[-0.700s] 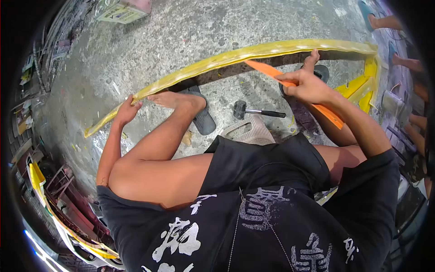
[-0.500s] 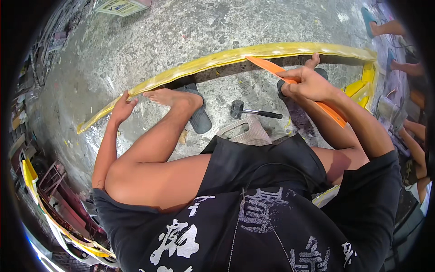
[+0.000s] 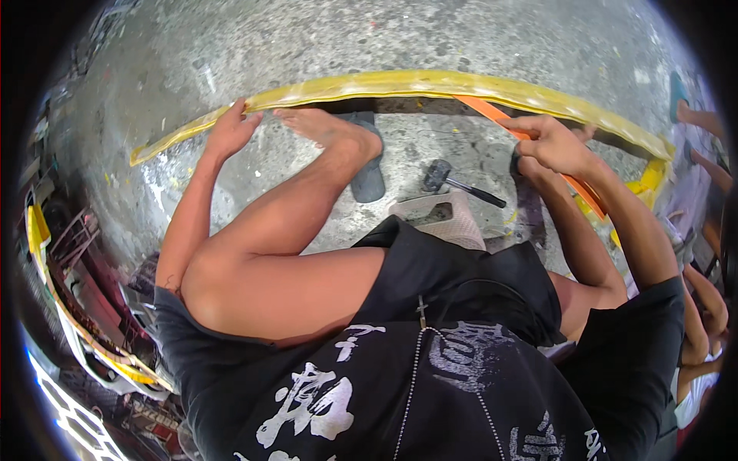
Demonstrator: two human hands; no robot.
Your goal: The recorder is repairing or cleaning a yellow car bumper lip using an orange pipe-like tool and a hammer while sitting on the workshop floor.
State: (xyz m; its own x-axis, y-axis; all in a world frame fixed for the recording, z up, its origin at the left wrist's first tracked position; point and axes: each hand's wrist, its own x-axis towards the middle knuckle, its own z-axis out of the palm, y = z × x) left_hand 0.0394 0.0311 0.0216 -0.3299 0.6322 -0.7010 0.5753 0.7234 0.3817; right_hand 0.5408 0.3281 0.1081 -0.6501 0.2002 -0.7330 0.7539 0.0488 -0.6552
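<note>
A long, curved yellow strip (image 3: 369,82) with a whitish, translucent-looking face arcs across the space before me, above the floor. My left hand (image 3: 233,131) grips its lower edge toward the left end, with the thumb on the near side. My right hand (image 3: 561,146) is closed around a long, flat orange strip (image 3: 486,113) that tapers to a point. Its far tip touches or overlaps the near edge of the yellow strip, right of the middle. The rest of the orange strip runs back under my right wrist.
A black-headed mallet (image 3: 437,175) lies on the stained concrete floor (image 3: 307,46) between my legs. Behind it is a pale woven-textured stool (image 3: 453,219). My sandalled feet are just inside the arc. Another yellow piece (image 3: 649,184) stands at right; other people's limbs show at the far right.
The view has shifted, and the yellow strip's left end now sits higher in it. Both hands keep their holds. The orange tip meets the strip slightly farther right in the picture.
</note>
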